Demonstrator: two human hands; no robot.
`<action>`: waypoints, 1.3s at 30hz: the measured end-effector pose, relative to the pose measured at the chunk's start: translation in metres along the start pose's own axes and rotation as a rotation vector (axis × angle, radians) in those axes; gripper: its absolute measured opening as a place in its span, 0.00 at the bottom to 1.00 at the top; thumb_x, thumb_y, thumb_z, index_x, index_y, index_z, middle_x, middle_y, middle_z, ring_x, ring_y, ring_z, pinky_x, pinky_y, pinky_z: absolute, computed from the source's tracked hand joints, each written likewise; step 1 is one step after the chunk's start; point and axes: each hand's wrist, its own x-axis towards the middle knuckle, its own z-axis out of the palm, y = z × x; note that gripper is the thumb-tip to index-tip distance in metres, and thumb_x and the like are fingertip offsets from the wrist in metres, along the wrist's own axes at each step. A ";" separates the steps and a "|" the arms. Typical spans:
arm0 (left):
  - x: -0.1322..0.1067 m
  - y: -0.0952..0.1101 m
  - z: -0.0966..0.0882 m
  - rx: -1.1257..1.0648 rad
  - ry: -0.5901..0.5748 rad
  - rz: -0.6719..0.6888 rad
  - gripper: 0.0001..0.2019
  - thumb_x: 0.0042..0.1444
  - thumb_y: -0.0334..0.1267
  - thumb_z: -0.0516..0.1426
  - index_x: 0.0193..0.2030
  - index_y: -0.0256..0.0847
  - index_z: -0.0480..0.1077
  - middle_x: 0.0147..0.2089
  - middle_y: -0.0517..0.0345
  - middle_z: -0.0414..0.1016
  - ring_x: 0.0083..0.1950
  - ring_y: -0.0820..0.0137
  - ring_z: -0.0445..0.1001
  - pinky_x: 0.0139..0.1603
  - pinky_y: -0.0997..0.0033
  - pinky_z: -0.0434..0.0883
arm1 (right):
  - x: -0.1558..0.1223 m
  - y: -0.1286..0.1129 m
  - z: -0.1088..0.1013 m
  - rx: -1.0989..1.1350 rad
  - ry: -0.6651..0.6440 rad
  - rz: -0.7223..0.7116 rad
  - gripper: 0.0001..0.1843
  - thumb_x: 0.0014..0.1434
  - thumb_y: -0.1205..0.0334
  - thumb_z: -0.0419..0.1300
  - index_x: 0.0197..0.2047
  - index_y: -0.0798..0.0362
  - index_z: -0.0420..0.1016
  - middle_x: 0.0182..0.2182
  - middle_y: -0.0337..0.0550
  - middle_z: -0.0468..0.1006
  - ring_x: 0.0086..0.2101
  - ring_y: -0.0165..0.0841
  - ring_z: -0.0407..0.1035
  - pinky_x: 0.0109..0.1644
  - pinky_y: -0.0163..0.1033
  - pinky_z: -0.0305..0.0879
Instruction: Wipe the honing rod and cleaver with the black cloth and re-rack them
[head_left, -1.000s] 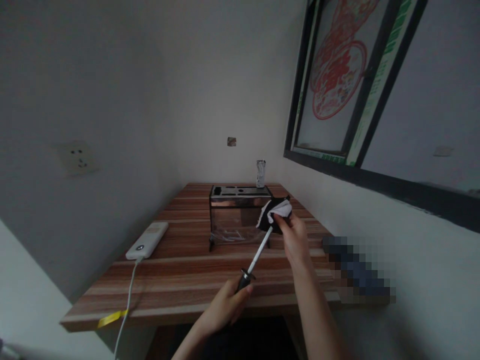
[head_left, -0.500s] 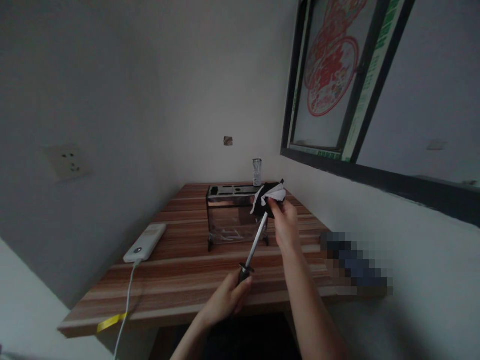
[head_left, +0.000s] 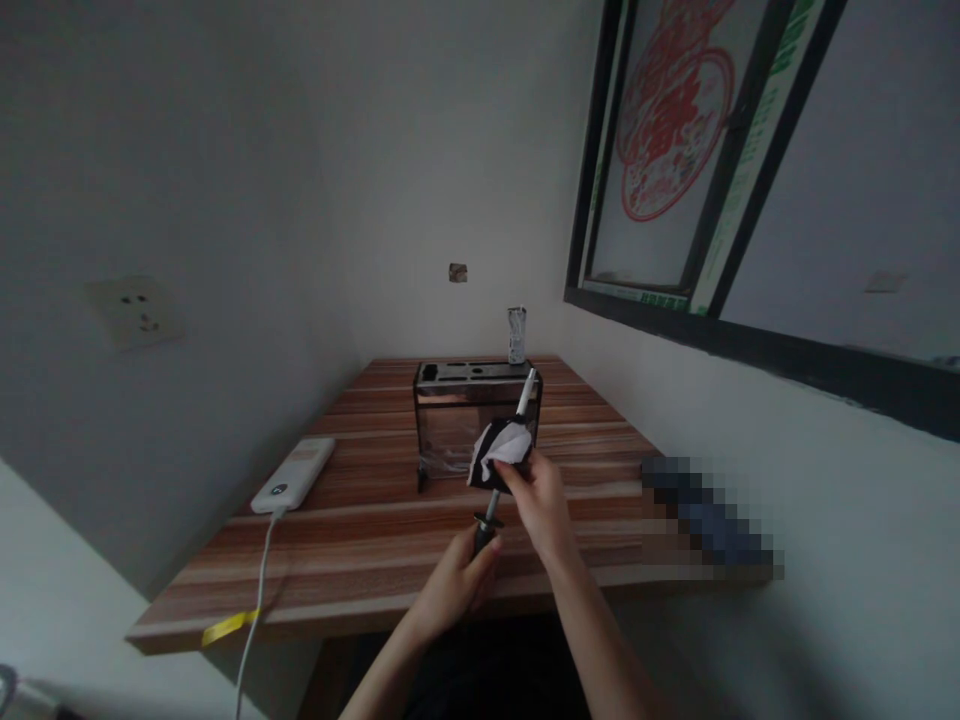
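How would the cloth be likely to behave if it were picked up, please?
The cloth is probably floppy, given its folds over the rod. It should be light, being small and pinched by the right hand.

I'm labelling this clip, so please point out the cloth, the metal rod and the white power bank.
Cloth (head_left: 508, 443), head view: on its white fold.
Metal rod (head_left: 526, 392), head view: on the bare shaft beyond the cloth.
White power bank (head_left: 295, 476), head view: middle of its top face.

The cloth (head_left: 504, 442) hides the middle of the rod (head_left: 527, 392); the left hand (head_left: 450, 585) covers most of its handle (head_left: 484, 539). Pixelation obscures a seemingly dark object (head_left: 709, 525) at right.
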 end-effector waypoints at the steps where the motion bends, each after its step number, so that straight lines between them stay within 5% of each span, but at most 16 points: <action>1: 0.000 -0.001 0.000 0.009 0.006 0.003 0.22 0.53 0.60 0.52 0.36 0.40 0.57 0.16 0.76 0.52 0.13 0.82 0.46 0.12 0.81 0.47 | -0.008 0.001 0.002 0.000 -0.010 0.019 0.12 0.51 0.56 0.62 0.35 0.56 0.75 0.32 0.47 0.81 0.34 0.39 0.76 0.39 0.39 0.70; 9: -0.002 -0.001 0.002 0.096 0.168 -0.075 0.23 0.49 0.61 0.55 0.29 0.41 0.56 0.13 0.74 0.54 0.14 0.82 0.49 0.14 0.79 0.46 | -0.039 0.006 0.009 0.004 -0.065 0.112 0.10 0.49 0.59 0.63 0.35 0.54 0.74 0.34 0.49 0.82 0.38 0.42 0.76 0.41 0.40 0.72; 21: -0.002 -0.013 -0.002 0.072 0.065 -0.028 0.24 0.51 0.62 0.53 0.34 0.39 0.59 0.15 0.74 0.53 0.14 0.82 0.48 0.13 0.80 0.46 | -0.040 0.003 0.002 0.049 -0.080 0.162 0.13 0.48 0.59 0.65 0.36 0.56 0.74 0.36 0.50 0.82 0.39 0.43 0.76 0.43 0.42 0.73; 29: -0.001 -0.003 -0.001 0.038 0.013 0.017 0.23 0.53 0.60 0.54 0.36 0.38 0.61 0.17 0.74 0.53 0.15 0.82 0.48 0.14 0.80 0.47 | -0.030 -0.003 -0.001 0.024 -0.056 0.094 0.13 0.50 0.57 0.64 0.37 0.55 0.75 0.35 0.49 0.82 0.39 0.43 0.76 0.43 0.43 0.73; 39: -0.002 -0.016 -0.005 0.028 0.045 -0.039 0.23 0.54 0.57 0.54 0.43 0.37 0.63 0.21 0.72 0.53 0.18 0.81 0.50 0.15 0.81 0.49 | 0.006 -0.014 -0.015 -0.059 -0.014 -0.022 0.13 0.50 0.56 0.64 0.36 0.55 0.76 0.35 0.49 0.82 0.37 0.42 0.76 0.42 0.42 0.72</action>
